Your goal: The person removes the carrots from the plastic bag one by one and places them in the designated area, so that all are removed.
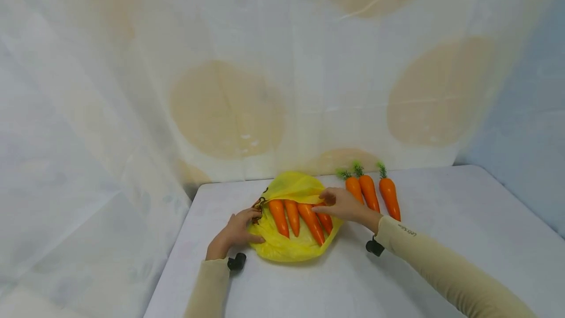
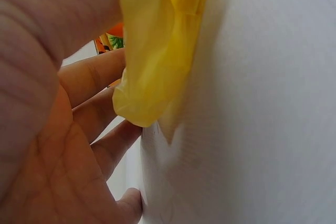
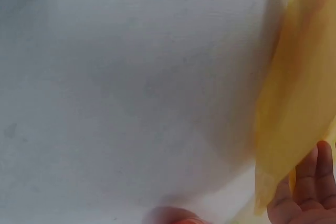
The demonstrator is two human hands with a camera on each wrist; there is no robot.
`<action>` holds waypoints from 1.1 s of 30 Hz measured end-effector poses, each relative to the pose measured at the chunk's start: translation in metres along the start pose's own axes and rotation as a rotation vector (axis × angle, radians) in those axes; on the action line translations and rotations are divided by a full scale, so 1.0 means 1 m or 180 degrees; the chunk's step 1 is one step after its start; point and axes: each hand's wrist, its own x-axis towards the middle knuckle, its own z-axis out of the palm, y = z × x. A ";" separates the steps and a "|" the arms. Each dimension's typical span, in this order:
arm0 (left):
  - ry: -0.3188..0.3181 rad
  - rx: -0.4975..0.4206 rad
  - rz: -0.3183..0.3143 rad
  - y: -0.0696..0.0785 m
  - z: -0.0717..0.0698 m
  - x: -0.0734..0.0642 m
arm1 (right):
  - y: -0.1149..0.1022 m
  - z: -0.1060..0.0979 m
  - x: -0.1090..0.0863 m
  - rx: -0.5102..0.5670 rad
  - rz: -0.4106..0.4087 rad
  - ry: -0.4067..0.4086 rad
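Head view: the yellow bag [image 1: 293,253] lies on the table [image 1: 335,283], four carrots [image 1: 280,217] inside; the left hand [image 1: 236,229] curves around its left edge, and the right hand [image 1: 346,204] touches its upper right rim, grip indeterminate. Three carrots with green tops [image 1: 369,192] lie to the right. Left wrist view: thumb and fingers hold bag film. Right wrist view: fingers contact the film's edge.

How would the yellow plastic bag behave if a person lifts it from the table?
The yellow plastic bag would probably sag and fold, because its film looks thin and wrinkled. The carrots inside would likely weigh its bottom down. Its mouth gapes, so tilting might let those glossy carrots slide out.
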 end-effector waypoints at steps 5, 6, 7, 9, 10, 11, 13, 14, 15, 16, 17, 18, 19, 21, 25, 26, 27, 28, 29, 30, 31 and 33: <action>-0.0012 0.0001 -0.0011 -0.001 0.000 -0.002 | 0.004 0.004 -0.001 0.0034 0.0050 -0.0001; -0.0009 -0.0011 -0.0012 -0.001 0.000 -0.003 | 0.005 0.006 -0.001 0.0060 0.0064 -0.0015; -0.0008 -0.0021 -0.0008 -0.002 -0.001 -0.004 | 0.005 0.007 -0.001 0.0073 0.0063 -0.0028; -0.0007 -0.0059 -0.0006 -0.002 -0.001 -0.005 | 0.007 0.009 -0.001 0.0069 0.0077 -0.0057; -0.0008 -0.0071 -0.0006 -0.001 -0.001 -0.005 | 0.007 0.011 0.000 0.0059 0.0091 -0.0070; -0.0010 -0.0064 -0.0005 -0.001 -0.002 -0.006 | 0.008 0.012 0.000 0.0048 0.0117 -0.0085; -0.0004 -0.0052 -0.0015 -0.001 -0.002 -0.007 | 0.010 0.016 0.001 0.0085 0.0176 -0.0114; -0.0002 -0.0047 -0.0026 -0.001 -0.003 -0.008 | 0.011 0.017 0.002 0.0120 0.0194 -0.0132; 0.0006 -0.0041 -0.0036 -0.002 -0.003 -0.008 | 0.012 0.019 0.002 0.0178 0.0209 -0.0147; 0.0008 -0.0031 -0.0049 -0.002 -0.003 -0.008 | 0.013 0.020 0.002 0.0252 0.0250 -0.0156; 0.0008 -0.0021 -0.0055 -0.002 -0.003 -0.009 | 0.014 0.022 0.002 0.0320 0.0285 -0.0164; 0.0001 -0.0022 -0.0058 -0.003 -0.003 -0.009 | 0.014 0.023 0.002 0.0382 0.0307 -0.0171; 0.0001 -0.0023 -0.0054 -0.003 -0.003 -0.009 | 0.015 0.024 0.001 0.0428 0.0332 -0.0176; -0.0007 -0.0006 -0.0045 -0.004 -0.003 -0.009 | 0.014 0.026 0.000 0.0479 0.0385 -0.0165; -0.0007 -0.0001 -0.0045 -0.005 -0.003 -0.010 | 0.012 0.028 -0.001 0.0463 0.0450 -0.0159; -0.0009 -0.0003 -0.0044 -0.005 -0.003 -0.010 | 0.011 0.029 -0.001 0.0446 0.0473 -0.0158; -0.0007 -0.0008 -0.0041 -0.005 -0.003 -0.010 | 0.011 0.029 -0.001 0.0433 0.0490 -0.0166; -0.0006 -0.0010 -0.0032 -0.005 -0.003 -0.010 | 0.012 0.030 0.000 0.0412 0.0496 -0.0179; -0.0004 -0.0014 -0.0027 -0.005 -0.004 -0.011 | 0.012 0.031 0.001 0.0360 0.0483 -0.0191; -0.0001 -0.0014 -0.0020 -0.006 -0.004 -0.011 | 0.013 0.033 0.003 0.0300 0.0480 -0.0190; 0.0002 -0.0020 -0.0019 -0.006 -0.004 -0.011 | 0.014 0.034 0.004 0.0226 0.0446 -0.0186; 0.0015 -0.0015 -0.0027 -0.006 -0.004 -0.011 | 0.016 0.037 0.007 0.0102 0.0405 -0.0148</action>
